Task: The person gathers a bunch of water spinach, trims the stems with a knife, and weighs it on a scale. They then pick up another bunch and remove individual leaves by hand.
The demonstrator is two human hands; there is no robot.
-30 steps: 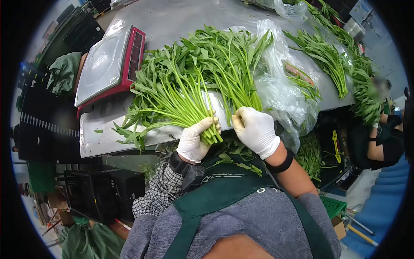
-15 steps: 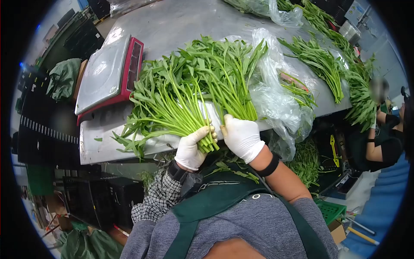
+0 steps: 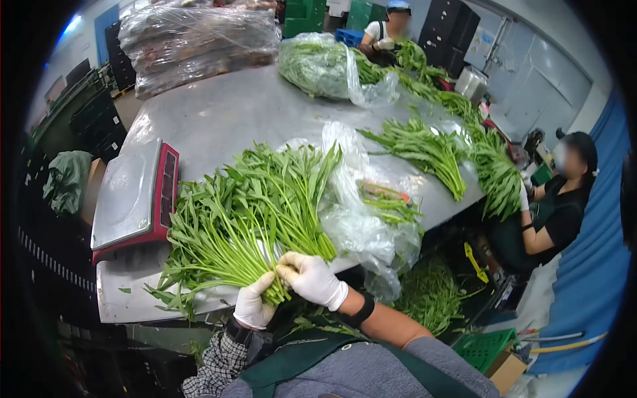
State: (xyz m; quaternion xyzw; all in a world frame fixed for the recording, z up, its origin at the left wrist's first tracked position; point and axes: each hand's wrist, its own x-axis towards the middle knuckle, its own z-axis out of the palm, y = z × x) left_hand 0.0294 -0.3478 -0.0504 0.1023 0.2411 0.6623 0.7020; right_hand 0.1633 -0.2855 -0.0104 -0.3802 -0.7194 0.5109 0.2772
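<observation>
My left hand (image 3: 254, 305), in a white glove, is closed around the cut ends of a bunch of water spinach (image 3: 229, 249). The leaves fan out to the left across the table edge. At the same stem ends, my gloved right hand (image 3: 313, 282) has its thumb and fingers pinched on stems at the bunch's right side; its exact hold is partly hidden. Just behind lies a second heap of water spinach (image 3: 292, 192), stems toward me. To its right is a crumpled clear plastic bag (image 3: 355, 225) with some greens in it.
A red-framed scale (image 3: 129, 192) stands at the left of the metal table (image 3: 206, 119). More greens (image 3: 424, 149) and a bagged bundle (image 3: 315, 63) lie farther back. One co-worker (image 3: 551, 205) handles greens at right, another (image 3: 391, 33) at the far side. Below are loose trimmings (image 3: 431, 295).
The view has tilted up, showing more of the table and the co-workers. My right hand has come from beside the second heap to the stem ends in my left hand, which keeps its hold.
</observation>
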